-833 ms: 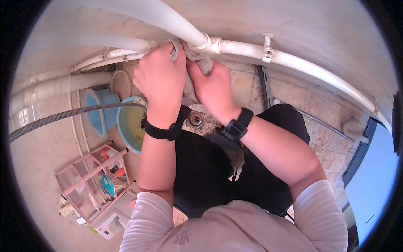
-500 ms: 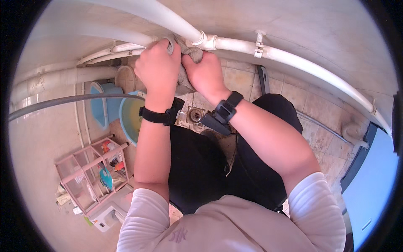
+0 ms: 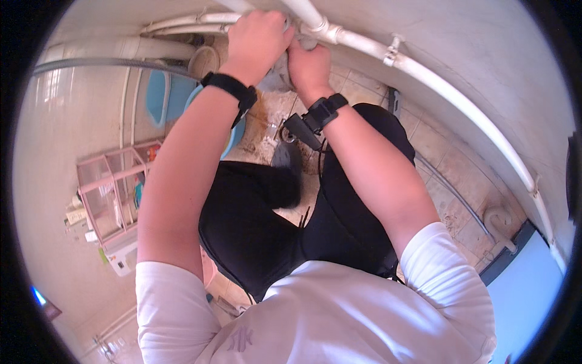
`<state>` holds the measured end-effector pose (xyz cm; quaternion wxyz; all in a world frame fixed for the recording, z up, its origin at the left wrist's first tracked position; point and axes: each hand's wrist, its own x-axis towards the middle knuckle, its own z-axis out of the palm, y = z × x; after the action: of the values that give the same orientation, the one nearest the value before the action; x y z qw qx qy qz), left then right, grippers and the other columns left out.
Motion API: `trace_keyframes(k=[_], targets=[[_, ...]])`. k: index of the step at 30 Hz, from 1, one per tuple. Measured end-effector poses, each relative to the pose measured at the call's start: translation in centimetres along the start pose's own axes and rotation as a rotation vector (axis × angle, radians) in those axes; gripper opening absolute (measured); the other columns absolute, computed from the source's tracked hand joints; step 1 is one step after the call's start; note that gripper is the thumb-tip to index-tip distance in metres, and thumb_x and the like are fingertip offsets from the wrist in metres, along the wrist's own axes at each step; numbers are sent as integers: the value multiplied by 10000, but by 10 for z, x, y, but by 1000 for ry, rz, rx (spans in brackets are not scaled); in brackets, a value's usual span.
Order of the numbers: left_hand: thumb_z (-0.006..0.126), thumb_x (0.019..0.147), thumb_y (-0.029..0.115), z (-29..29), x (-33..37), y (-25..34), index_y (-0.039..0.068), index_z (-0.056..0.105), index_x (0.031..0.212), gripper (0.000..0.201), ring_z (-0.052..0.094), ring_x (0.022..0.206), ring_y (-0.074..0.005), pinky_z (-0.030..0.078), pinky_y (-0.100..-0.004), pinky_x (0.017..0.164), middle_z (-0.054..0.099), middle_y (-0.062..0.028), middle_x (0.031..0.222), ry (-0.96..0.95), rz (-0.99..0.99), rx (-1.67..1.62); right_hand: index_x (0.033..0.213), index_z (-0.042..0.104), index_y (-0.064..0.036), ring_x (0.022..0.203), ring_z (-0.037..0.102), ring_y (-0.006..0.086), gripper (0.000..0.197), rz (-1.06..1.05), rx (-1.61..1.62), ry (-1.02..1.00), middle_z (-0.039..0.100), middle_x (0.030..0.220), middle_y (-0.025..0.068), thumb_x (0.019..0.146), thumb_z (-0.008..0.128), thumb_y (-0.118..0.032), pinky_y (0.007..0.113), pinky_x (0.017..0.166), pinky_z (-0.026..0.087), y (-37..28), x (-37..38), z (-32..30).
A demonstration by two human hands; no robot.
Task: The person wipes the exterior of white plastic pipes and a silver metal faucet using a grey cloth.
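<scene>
Both of my hands are up at the top of the view, beside white wall pipes (image 3: 357, 42). My left hand (image 3: 256, 43) is closed, its fingers curled away from view, gripping a grey cloth (image 3: 308, 43). Close by on the right, my right hand (image 3: 309, 65) is closed on the same cloth. Some of the cloth bunches above the right knuckles and some hangs between the hands. How far it wraps round the pipe is hidden behind the hands. Each wrist wears a black strap.
Blue tubs (image 3: 159, 100) stand at the left, partly behind my left forearm. A pink shelf rack (image 3: 106, 182) holds small items. A grey hose (image 3: 121, 62) crosses the upper left. A floor drain (image 3: 287, 132) lies below my hands; a blue panel (image 3: 527, 291) stands at the right.
My hands, still on the cloth, sit higher in the picture. The view has shifted, my legs have changed position, and a dark shoe now shows near the drain.
</scene>
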<state>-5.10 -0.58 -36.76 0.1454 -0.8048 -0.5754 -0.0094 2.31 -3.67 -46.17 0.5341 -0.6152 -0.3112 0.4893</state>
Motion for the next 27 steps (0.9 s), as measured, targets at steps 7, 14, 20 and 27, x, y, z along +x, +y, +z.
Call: trace_keyframes(k=[7, 14, 20, 27], targets=[[663, 815, 265, -17, -6, 17, 39, 686, 711, 250, 663, 755, -425, 555, -510, 686, 659, -237, 764, 32, -41, -38, 853, 689, 124, 828, 695, 349, 522, -22, 59, -26, 698, 813, 261, 872, 672, -397, 417, 745, 528, 3, -3, -2], [654, 818, 242, -10, -4, 11, 32, 681, 683, 251, 664, 679, -407, 554, -493, 657, 652, -213, 690, 171, 61, -88, 1241, 570, 100, 1134, 633, 374, 534, -173, 92, -182, 654, 1159, 317, 909, 658, -308, 387, 952, 477, 8, 6, -28], [640, 817, 214, -14, -8, 9, 26, 673, 677, 237, 662, 667, -403, 548, -491, 640, 651, -215, 686, 82, 43, -118, 1192, 576, 56, 813, 681, 223, 395, 115, -180, -331, 687, 971, 195, 950, 643, -248, 347, 754, 524, -25, -4, -41], [623, 871, 361, -22, -18, -9, 110, 695, 894, 262, 657, 796, -358, 531, -477, 686, 675, -143, 841, 57, 257, -33, 939, 702, 91, 803, 708, 291, 597, 56, -787, -636, 707, 806, 214, 905, 643, -502, 387, 746, 537, -64, -9, -84]])
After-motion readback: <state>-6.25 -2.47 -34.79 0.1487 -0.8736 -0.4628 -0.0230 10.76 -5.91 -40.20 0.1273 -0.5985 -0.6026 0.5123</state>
